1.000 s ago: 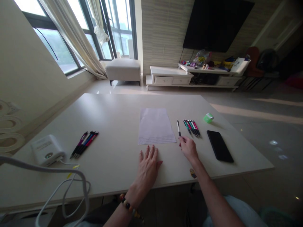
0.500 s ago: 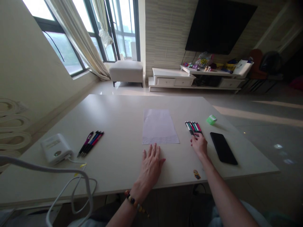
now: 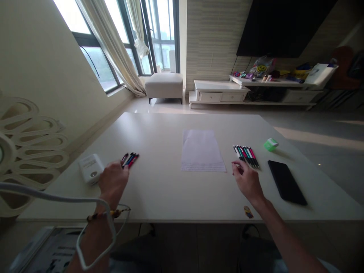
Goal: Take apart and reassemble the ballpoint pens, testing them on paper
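Observation:
My left hand point(image 3: 113, 182) lies over the lower half of a bunch of dark and coloured pens point(image 3: 130, 159) at the left of the white table point(image 3: 159, 129). Its fingers curl down on them, and only their upper ends show. My right hand point(image 3: 247, 181) hovers just below a row of several pens point(image 3: 246, 156), fingers loosely apart and holding nothing. A sheet of white paper point(image 3: 201, 151) lies between the hands.
A white box-shaped device point(image 3: 91, 168) stands just left of my left hand. A green block point(image 3: 271, 144) and a black phone point(image 3: 287, 182) lie to the right. A small cartoon sticker point(image 3: 248, 212) sits near the table's front edge. A white cable point(image 3: 57, 193) hangs across the lower left.
My left hand has moved left from beside the paper onto the pen bunch. My right hand has drawn back from the pen row. The whole view has shifted as my head turned.

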`<action>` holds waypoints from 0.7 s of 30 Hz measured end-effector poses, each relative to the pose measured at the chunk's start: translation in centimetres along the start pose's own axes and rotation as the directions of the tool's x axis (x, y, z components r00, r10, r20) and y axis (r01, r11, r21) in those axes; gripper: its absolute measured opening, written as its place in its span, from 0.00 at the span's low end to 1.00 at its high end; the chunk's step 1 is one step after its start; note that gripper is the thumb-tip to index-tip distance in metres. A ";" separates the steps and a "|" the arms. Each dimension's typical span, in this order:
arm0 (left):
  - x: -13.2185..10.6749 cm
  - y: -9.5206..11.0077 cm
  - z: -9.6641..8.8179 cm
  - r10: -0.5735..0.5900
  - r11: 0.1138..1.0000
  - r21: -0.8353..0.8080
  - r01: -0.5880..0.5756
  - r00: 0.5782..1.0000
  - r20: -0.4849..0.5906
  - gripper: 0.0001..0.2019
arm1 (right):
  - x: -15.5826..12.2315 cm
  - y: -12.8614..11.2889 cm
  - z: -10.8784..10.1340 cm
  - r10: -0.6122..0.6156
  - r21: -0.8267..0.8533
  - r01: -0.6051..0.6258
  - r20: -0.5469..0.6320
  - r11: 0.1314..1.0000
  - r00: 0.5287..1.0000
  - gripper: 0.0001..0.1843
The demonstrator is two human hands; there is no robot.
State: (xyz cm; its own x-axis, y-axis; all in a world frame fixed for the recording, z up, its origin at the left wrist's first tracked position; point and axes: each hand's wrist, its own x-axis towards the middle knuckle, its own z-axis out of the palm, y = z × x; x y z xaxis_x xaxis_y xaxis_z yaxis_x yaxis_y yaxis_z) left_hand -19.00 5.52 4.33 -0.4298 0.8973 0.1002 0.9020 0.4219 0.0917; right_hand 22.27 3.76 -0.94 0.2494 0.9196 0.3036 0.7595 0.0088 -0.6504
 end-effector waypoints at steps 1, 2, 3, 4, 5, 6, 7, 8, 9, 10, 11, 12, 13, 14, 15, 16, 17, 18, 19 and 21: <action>0.4 -0.8 0.2 -0.020 1.000 0.018 0.020 1.000 0.014 0.18 | -0.4 -0.4 -0.2 -0.028 -0.018 0.028 0.011 0.999 1.000 0.18; 0.8 -1.4 0.4 -0.047 0.998 0.036 0.045 0.998 0.039 0.17 | -0.8 -0.7 -0.4 -0.052 -0.032 0.053 0.019 0.998 0.998 0.18; 1.0 -1.9 0.7 -0.054 0.998 0.049 0.051 0.996 0.070 0.17 | -1.1 -0.9 -0.7 -0.074 -0.041 0.075 0.027 0.996 0.997 0.17; 1.2 -2.1 1.0 -0.056 0.997 0.060 0.051 0.995 0.087 0.17 | -1.3 -1.1 -0.9 -0.092 -0.046 0.094 0.032 0.995 0.995 0.17; 1.4 -2.2 1.3 -0.058 0.996 0.072 0.050 0.993 0.105 0.17 | -1.5 -1.3 -1.2 -0.104 -0.046 0.105 0.032 0.993 0.994 0.17; 1.5 -2.2 1.6 -0.057 0.995 0.085 0.047 0.991 0.118 0.17 | -1.6 -1.4 -1.4 -0.109 -0.041 0.111 0.031 0.993 0.994 0.16; 1.6 -2.1 1.8 -0.060 0.994 0.098 0.047 0.990 0.125 0.17 | -1.6 -1.6 -1.7 -0.110 -0.035 0.111 0.031 0.993 0.994 0.16; 1.7 -2.0 2.0 -0.064 0.993 0.110 0.050 0.989 0.135 0.17 | -1.6 -1.7 -1.9 -0.106 -0.028 0.107 0.027 0.994 0.994 0.15; 1.7 -1.9 2.2 -0.069 0.991 0.120 0.052 0.987 0.142 0.17 | -1.6 -1.9 -2.1 -0.101 -0.022 0.101 0.023 0.995 0.995 0.15; 1.8 -1.8 2.4 -0.072 0.990 0.127 0.053 0.987 0.146 0.17 | -1.5 -2.0 -2.2 -0.096 -0.015 0.096 0.019 0.995 0.995 0.15; 1.8 -1.7 2.5 -0.066 0.991 0.129 0.047 0.987 0.146 0.17 | -1.5 -2.0 -2.3 -0.095 -0.008 0.095 0.019 0.995 0.995 0.15; 1.9 -1.6 2.6 -0.057 0.991 0.126 0.038 0.987 0.147 0.17 | -1.4 -2.1 -2.4 -0.097 -0.002 0.097 0.021 0.995 0.995 0.14; 1.9 -1.6 2.7 -0.050 0.992 0.123 0.032 0.988 0.148 0.17 | -1.3 -2.1 -2.4 -0.101 0.002 0.101 0.022 0.995 0.995 0.14; 2.0 -1.6 2.8 -0.049 0.992 0.122 0.031 0.988 0.149 0.18 | -1.3 -2.1 -2.4 -0.105 0.002 0.105 0.024 0.994 0.994 0.14; 2.1 -1.5 2.9 -0.051 0.992 0.123 0.032 0.988 0.148 0.18 | -1.3 -2.1 -2.3 -0.108 0.002 0.108 0.025 0.994 0.994 0.14; 2.1 -1.5 2.9 -0.053 0.991 0.128 0.034 0.987 0.149 0.17 | -1.3 -2.1 -2.3 -0.108 0.003 0.108 0.027 0.994 0.994 0.14; 2.2 -1.6 3.0 -0.054 0.990 0.135 0.034 0.988 0.147 0.17 | -1.3 -2.0 -2.2 -0.107 0.006 0.107 0.029 0.994 0.994 0.14; 2.3 -1.6 3.0 -0.056 0.989 0.144 0.035 0.988 0.143 0.17 | -1.4 -2.0 -2.1 -0.105 0.011 0.105 0.033 0.994 0.994 0.14; 2.5 -1.6 3.1 -0.060 0.988 0.152 0.038 0.988 0.140 0.17 | -1.4 -1.9 -2.0 -0.104 0.018 0.103 0.041 0.995 0.994 0.14; 2.8 -1.5 3.1 -0.070 0.987 0.154 0.047 0.987 0.146 0.18 | -1.6 -2.0 -1.8 -0.101 0.035 0.099 0.057 0.994 0.993 0.14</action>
State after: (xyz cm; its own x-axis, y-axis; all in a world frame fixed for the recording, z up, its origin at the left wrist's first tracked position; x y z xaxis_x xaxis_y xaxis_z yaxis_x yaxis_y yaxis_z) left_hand -21.46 7.76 1.40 -0.4812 0.8751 -0.0520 0.8762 0.4784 -0.0576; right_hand 21.44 1.58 1.09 0.1365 0.9348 0.3278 0.7591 0.1139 -0.6409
